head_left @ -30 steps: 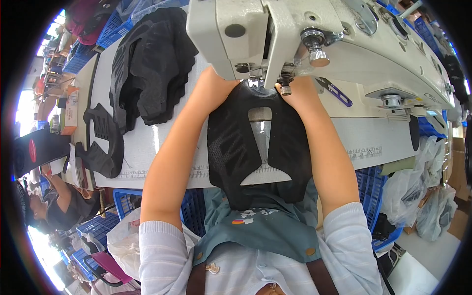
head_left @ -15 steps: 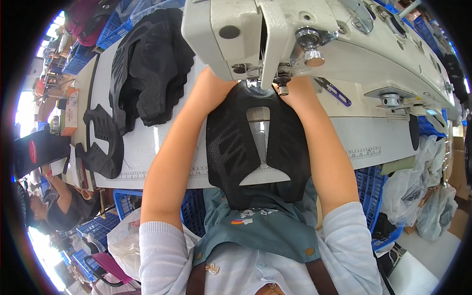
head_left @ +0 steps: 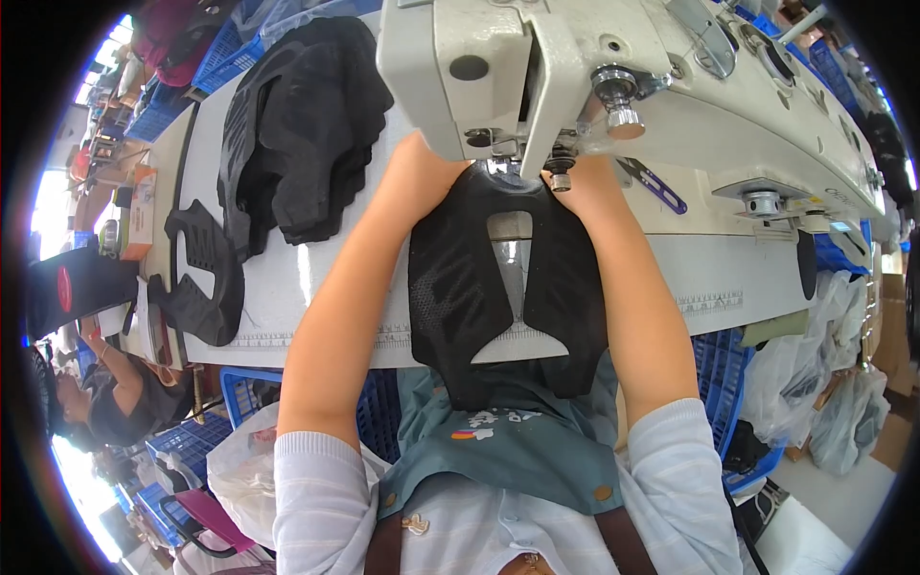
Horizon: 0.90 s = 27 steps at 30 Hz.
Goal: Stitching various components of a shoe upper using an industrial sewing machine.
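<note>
A black shoe upper point(head_left: 455, 287), U-shaped with a mesh pattern, lies with its toe end under the needle area of a white sewing machine point(head_left: 470, 105). Its two heel ends hang over the table's front edge against my apron. My left hand point(head_left: 436, 171) holds the upper's toe end from the left, and my right hand point(head_left: 583, 182) holds it from the right. Both thumb sides are close to the presser area. The machine head hides most fingers of each hand.
Left of my arm lies a stack of black shoe uppers point(head_left: 316, 125); a single upper point(head_left: 216, 307) sits nearer the front. Purple-handled thread snips point(head_left: 656, 187) rest right of the needle. Blue crates point(head_left: 721, 374) stand below the table. A person point(head_left: 125, 388) is at far left.
The view has shifted slightly, so the machine and the stack appear a little farther right. Both hands stay at the upper's toe end, and the upper lies nearly as before.
</note>
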{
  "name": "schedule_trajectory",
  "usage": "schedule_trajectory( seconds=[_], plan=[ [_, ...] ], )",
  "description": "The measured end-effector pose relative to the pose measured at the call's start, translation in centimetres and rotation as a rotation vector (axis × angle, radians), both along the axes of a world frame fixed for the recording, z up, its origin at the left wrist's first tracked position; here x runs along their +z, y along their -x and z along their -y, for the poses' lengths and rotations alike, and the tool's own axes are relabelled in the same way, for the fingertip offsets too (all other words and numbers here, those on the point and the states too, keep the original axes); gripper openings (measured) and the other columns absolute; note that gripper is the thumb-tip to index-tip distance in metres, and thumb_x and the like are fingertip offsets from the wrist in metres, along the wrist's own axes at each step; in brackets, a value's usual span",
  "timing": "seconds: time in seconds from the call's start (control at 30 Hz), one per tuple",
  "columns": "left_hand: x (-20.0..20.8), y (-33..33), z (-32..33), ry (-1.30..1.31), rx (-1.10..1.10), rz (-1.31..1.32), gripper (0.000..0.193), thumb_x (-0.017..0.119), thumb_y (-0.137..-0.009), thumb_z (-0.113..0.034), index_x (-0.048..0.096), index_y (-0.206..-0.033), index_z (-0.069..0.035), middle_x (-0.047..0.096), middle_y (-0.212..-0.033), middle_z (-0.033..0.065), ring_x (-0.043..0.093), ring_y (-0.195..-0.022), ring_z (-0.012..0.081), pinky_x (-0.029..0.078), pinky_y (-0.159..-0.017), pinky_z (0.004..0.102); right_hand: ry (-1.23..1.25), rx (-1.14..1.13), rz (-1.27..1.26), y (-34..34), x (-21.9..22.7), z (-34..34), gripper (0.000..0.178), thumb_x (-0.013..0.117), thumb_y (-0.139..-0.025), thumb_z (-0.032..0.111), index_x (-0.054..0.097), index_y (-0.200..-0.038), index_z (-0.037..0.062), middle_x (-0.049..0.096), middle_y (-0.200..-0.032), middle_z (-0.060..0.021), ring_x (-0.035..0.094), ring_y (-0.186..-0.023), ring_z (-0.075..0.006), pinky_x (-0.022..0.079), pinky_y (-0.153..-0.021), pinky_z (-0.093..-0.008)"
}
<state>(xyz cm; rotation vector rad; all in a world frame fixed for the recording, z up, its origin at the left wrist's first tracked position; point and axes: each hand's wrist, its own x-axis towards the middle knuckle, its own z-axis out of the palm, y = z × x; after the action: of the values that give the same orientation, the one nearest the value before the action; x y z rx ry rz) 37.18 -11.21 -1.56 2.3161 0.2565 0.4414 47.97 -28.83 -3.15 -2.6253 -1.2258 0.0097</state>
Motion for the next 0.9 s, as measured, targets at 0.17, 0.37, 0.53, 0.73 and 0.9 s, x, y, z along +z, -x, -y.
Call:
schedule_trajectory(
  seconds=[0.17,0.37,0.53,0.73,0.9],
  plan=[
    [-0.6,0.0,-0.4,0.083,0.035,0.011,0.027,0.060,-0.085,-0.021,0.064,-0.102,-0.001,0.066,-0.098,0.0217,0.061,-0.095,0.0385,0.048,-0.080,0.0401,0.034,-0.011,-0.019,0.2,0.6,-0.3,0.026,0.050,-0.083,0.023,0.071,-0.080,0.0074,0.069,-0.083,-0.0141,0.066,-0.080,-0.0305,0.050,-0.071,-0.0439],
    [-0.9,0.0,-0.7,0.136,0.056,-0.038,0.033,0.064,-0.082,-0.021,0.061,-0.105,0.003,0.065,-0.098,0.0229,0.063,-0.095,0.0363,0.048,-0.079,0.0383,0.060,0.044,0.012,-0.3,0.6,0.0,0.027,0.050,-0.083,0.024,0.070,-0.077,0.0059,0.068,-0.080,-0.0166,0.066,-0.080,-0.0319,0.050,-0.070,-0.0433],
    [1.0,2.7,1.4,0.099,0.123,-0.250,0.024,0.067,-0.079,-0.015,0.058,-0.096,0.001,0.061,-0.075,0.0187,0.060,-0.072,0.0315,0.047,-0.068,0.0372,-0.206,-0.147,-0.535,1.6,3.0,0.5,0.026,0.063,-0.078,0.026,0.068,-0.084,0.0007,0.066,-0.083,-0.0218,0.064,-0.082,-0.0357,0.050,-0.073,-0.0411],
    [1.7,6.2,4.1,0.140,0.170,-0.181,0.023,0.070,-0.080,-0.014,0.052,-0.089,-0.003,0.051,-0.061,0.0046,0.043,-0.056,0.0144,0.039,-0.054,0.0308,-0.308,-0.169,-0.640,4.6,2.0,2.7,0.027,0.066,-0.079,0.026,0.066,-0.087,0.0007,0.066,-0.081,-0.0191,0.064,-0.079,-0.0321,0.049,-0.071,-0.0376],
    [2.9,8.5,5.5,0.203,0.209,-0.124,0.021,0.069,-0.081,-0.011,0.054,-0.092,-0.002,0.058,-0.062,0.0053,0.052,-0.057,0.0128,0.042,-0.056,0.0282,-0.404,-0.143,-0.727,7.2,3.8,4.1,0.023,0.068,-0.079,0.021,0.064,-0.085,0.0001,0.066,-0.080,-0.0163,0.063,-0.074,-0.0276,0.049,-0.070,-0.0346]
  ],
)
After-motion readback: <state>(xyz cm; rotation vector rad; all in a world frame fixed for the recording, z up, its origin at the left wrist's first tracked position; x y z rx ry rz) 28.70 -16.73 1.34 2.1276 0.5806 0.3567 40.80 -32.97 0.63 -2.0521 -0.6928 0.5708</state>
